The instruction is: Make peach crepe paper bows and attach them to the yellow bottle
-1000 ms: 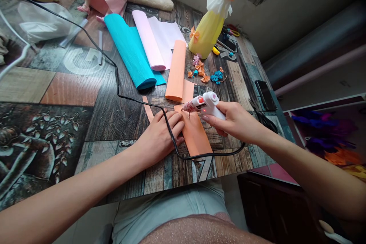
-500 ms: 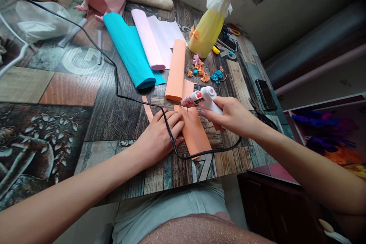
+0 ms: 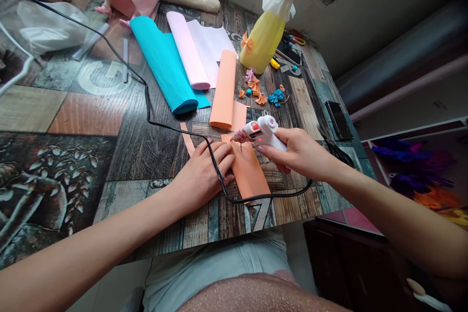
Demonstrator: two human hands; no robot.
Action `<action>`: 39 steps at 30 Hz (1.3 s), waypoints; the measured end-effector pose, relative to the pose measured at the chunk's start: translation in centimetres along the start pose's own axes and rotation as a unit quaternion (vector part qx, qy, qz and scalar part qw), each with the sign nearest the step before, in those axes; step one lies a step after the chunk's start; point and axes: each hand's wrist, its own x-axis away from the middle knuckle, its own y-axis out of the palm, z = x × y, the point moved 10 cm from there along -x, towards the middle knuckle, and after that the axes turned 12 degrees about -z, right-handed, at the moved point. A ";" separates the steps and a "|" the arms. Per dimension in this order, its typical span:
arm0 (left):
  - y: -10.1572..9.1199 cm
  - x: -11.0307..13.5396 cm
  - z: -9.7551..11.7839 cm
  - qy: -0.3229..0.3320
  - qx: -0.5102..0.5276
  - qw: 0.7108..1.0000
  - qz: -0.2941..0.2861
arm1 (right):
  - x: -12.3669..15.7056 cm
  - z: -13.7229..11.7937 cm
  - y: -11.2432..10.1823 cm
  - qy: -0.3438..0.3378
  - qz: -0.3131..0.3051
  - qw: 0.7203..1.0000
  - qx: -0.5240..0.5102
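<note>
My right hand (image 3: 300, 153) grips a white glue gun (image 3: 260, 133) with a red light, its nozzle pointing left and down over the far end of an orange paper strip (image 3: 248, 169). My left hand (image 3: 203, 174) lies flat on the table with fingers stretched out, pressing the left edge of that strip. The glue gun's black cord (image 3: 146, 102) runs across my left hand's fingers and loops around the near end of the strip. A thin orange offcut (image 3: 187, 140) lies just beyond my left hand.
Rolls of teal (image 3: 164, 63), pink (image 3: 188, 48) and orange crepe paper (image 3: 224, 90) lie further back. A yellow-wrapped bottle (image 3: 265, 39) stands behind small paper flowers (image 3: 261, 92). A black phone (image 3: 338, 119) lies near the right edge. A clear plastic bag (image 3: 47, 29) is far left.
The glue gun lifted slightly away half a second ago and has come back down toward the far end of the strip. My left hand has stayed in place.
</note>
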 end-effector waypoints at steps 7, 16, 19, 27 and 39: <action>-0.1 0.0 0.0 -0.004 0.004 1.000 -0.002 | 0.6 0.0 0.3 0.003 -0.011 1.000 -0.013; 0.2 -0.2 0.1 -0.004 -0.015 1.000 -0.014 | 1.6 0.3 0.7 0.007 -0.016 1.000 -0.010; 0.1 -0.2 0.1 -0.004 -0.015 1.000 -0.014 | 2.0 0.4 1.0 0.007 -0.023 1.000 -0.014; 0.1 -0.1 0.0 -0.011 -0.009 0.999 -0.031 | 3.2 0.8 1.7 0.012 -0.041 0.999 -0.016; 0.0 0.1 0.0 -0.015 0.016 0.999 -0.024 | 4.8 1.0 2.4 0.022 -0.043 0.999 -0.001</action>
